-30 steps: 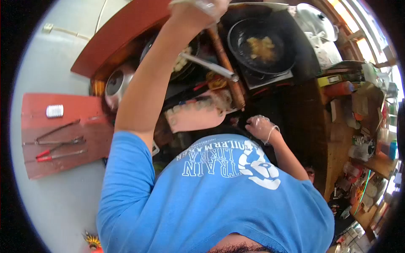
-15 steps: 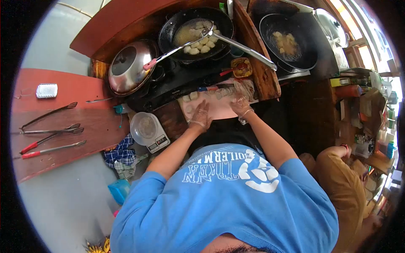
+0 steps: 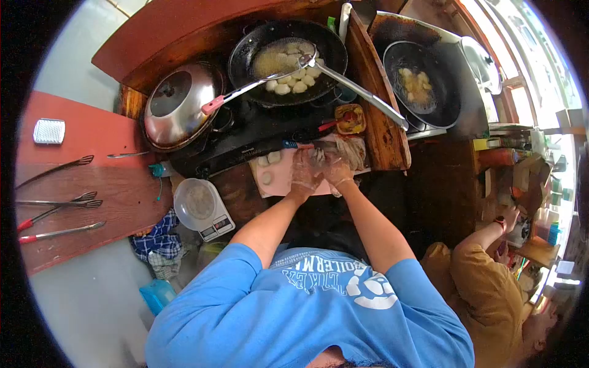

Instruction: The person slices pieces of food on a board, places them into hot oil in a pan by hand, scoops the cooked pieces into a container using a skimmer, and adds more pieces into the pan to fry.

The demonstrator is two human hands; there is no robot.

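Observation:
My left hand (image 3: 306,174) and my right hand (image 3: 338,171), both in clear plastic gloves, are close together over a pink cutting board (image 3: 279,178). Their fingers are curled in around pale dough pieces (image 3: 318,156), partly hidden and a little blurred. Left of my left hand, a few more round dough pieces (image 3: 266,178) lie on the board. At the board's back edge, near my fingers, is a blue-handled tool (image 3: 291,145). A clear plastic bag (image 3: 351,151) lies beside my right hand.
Ahead, a wok (image 3: 238,61) holds frying balls, with a long-handled strainer (image 3: 239,91) across it. A second wok (image 3: 392,61) stands right, a lidded pan (image 3: 162,122) left. A kitchen scale (image 3: 216,228) carries a bowl. Another person (image 3: 491,276) is at right.
My hands have moved from apart, lying flat on the board, to close together around the dough pieces. The camera view has shifted. The other person's arm now reaches toward the shelves.

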